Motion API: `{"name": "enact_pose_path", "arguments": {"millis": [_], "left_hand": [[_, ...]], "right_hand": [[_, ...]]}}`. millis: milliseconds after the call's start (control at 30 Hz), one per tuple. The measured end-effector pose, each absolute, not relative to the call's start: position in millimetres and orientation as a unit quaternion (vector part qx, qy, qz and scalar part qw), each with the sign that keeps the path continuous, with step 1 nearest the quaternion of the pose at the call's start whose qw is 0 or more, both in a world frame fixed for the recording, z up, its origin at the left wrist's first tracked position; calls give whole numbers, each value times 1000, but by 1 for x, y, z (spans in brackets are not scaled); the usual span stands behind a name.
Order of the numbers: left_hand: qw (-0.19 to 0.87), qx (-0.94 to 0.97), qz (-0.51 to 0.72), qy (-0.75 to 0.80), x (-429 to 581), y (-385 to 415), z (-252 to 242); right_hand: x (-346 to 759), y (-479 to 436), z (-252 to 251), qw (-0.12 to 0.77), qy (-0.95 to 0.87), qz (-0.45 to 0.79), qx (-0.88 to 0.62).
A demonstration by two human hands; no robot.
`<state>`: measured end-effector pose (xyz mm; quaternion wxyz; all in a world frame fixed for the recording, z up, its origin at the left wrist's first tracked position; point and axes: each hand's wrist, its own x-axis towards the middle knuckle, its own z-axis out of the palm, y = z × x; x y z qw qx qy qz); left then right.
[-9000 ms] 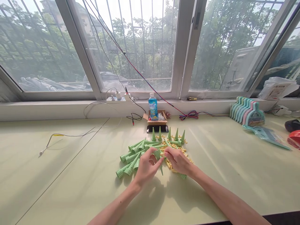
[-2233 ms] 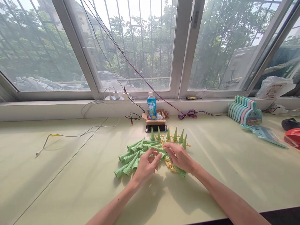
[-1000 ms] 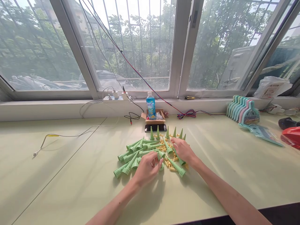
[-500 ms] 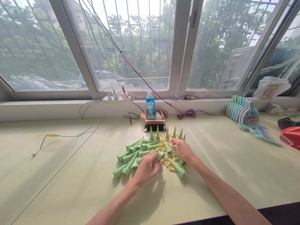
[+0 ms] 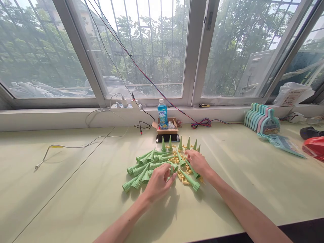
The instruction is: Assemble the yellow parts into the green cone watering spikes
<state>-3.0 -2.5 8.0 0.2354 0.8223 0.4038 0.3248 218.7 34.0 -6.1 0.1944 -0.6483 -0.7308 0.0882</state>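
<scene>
Home piecework bench point(image 5: 76, 189) beneath barred windows point(image 5: 152, 50), plastic parts point(image 5: 146, 163) piled.

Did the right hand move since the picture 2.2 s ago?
Yes. The right hand moved farther from the person, toward the standing green cones before the bottle.

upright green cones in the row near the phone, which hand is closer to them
Right. The right hand lies just in front of the upright green cones; the left hand is further back, over the lying cones.
</scene>
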Motion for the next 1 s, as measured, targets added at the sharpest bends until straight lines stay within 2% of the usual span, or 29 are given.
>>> {"name": "enact_pose_path", "arguments": {"millis": [1000], "left_hand": [[232,832,299,405,-4,-2,5]], "right_hand": [[219,36,-10,151,-733,82,-658]]}}
